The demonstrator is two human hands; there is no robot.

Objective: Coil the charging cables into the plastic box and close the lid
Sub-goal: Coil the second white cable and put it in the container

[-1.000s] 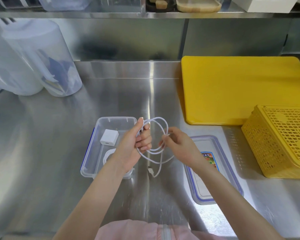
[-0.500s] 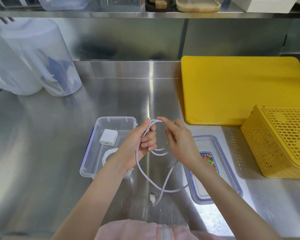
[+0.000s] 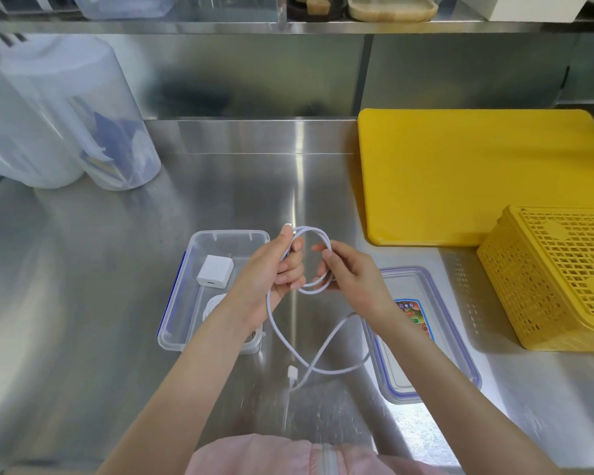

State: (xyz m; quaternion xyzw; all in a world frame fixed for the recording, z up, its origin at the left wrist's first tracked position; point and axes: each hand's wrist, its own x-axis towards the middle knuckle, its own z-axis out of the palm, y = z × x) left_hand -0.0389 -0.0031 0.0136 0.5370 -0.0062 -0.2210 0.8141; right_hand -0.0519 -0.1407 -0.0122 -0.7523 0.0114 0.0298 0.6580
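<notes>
Above the steel counter, my left hand [image 3: 271,272] grips a small coil of the white charging cable [image 3: 318,358], and my right hand [image 3: 350,279] pinches the same loops from the right. The cable's loose tail hangs down and lies on the counter, ending in a white plug [image 3: 292,373]. Left of my hands stands the clear plastic box [image 3: 175,310], holding a white charger block [image 3: 215,271] and a coiled white cable [image 3: 213,303] partly hidden by my left forearm. The clear lid [image 3: 426,365] with blue seal and a label lies flat to the right.
A yellow cutting board [image 3: 477,176] lies at the back right, and a yellow slotted basket [image 3: 556,279] sits upside down at the right. Two large translucent containers [image 3: 66,121] stand at the back left. A steel shelf [image 3: 288,25] runs above the backsplash.
A second ago the cable was gathered in tight loops with a short tail. Since then a long tail has dropped onto the counter, and my right hand has returned to pinch the loop.
</notes>
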